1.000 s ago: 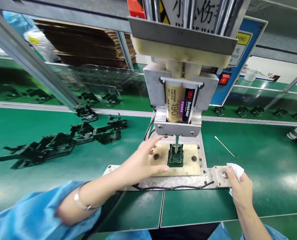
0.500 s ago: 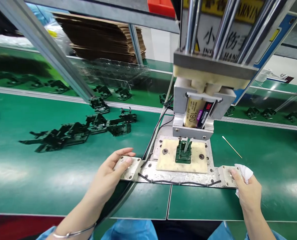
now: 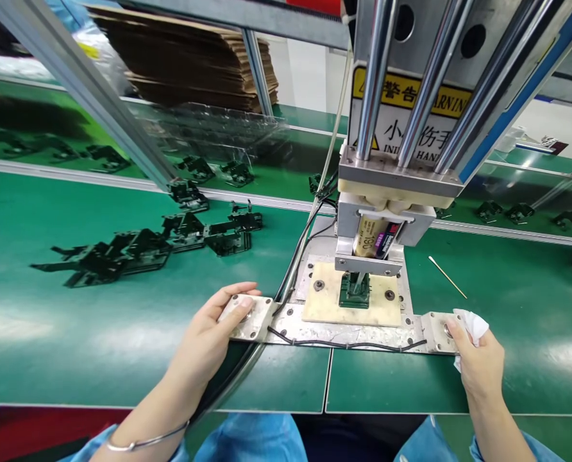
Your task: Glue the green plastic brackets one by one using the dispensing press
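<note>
Pressing both start buttons at once: the left hand [image 3: 204, 337] lies flat with its fingertips on the round button of the left metal switch block [image 3: 246, 316], and the right hand [image 3: 478, 369], curled around a crumpled white tissue [image 3: 469, 327], sets its forefinger on the button of the right metal switch block [image 3: 440, 331]. A second ago the left hand rested beside the small dark green plastic part [image 3: 354, 292] on the cream fixture plate [image 3: 353, 303]; half a second ago it had moved out to its button, at 9 o'clock from the fixture. Since then the press head carrying the twin adhesive cartridge [image 3: 375, 236] has come down, so its nozzle now meets the part, which sits at the centre of the plate, directly beneath the head. Judged from this, a dispensing stroke is under way with both hands clear of the head. Loose black plastic brackets [image 3: 136, 250] lie on the green worktop [image 3: 74, 321] at 10 o'clock; a thin wooden stick [image 3: 447, 277] lies at 2 o'clock.
</note>
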`<action>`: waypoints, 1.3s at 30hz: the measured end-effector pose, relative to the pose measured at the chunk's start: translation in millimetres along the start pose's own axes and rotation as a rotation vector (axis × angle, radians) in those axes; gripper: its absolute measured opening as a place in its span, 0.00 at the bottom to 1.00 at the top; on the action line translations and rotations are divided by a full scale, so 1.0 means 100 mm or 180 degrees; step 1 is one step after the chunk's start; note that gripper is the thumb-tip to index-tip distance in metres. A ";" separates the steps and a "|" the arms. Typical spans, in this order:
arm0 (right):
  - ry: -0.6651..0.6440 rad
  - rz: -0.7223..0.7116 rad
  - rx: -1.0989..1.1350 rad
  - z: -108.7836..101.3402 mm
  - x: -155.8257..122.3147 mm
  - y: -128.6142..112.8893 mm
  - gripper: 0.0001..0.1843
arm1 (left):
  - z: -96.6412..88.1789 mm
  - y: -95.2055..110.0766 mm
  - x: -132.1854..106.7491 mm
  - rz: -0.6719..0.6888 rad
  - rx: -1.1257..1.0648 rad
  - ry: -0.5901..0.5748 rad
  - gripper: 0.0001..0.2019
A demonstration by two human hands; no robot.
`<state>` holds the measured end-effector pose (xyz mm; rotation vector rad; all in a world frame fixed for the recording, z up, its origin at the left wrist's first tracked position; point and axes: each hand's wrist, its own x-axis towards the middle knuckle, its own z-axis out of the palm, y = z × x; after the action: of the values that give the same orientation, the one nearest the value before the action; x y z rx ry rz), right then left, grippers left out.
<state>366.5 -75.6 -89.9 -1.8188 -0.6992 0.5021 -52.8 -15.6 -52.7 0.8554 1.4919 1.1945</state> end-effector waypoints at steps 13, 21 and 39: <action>0.0022 0.0040 0.0005 -0.01 0.00 0.02 0.39 | -0.02 -0.03 0.01 -0.0030 -0.0069 -0.0031 0.34; 0.0136 -0.0101 0.0083 0.00 -0.01 -0.02 0.37 | 0.03 -0.02 0.02 -0.0015 -0.0151 0.0169 0.37; 0.0099 -0.0788 0.0623 -0.03 -0.03 -0.20 0.20 | 0.24 0.08 -0.07 0.0677 -0.0422 0.0533 0.23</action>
<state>361.7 -74.2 -70.1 -1.5298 -0.8122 0.3634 -28.3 -14.2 -43.4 0.8567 1.4617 1.5372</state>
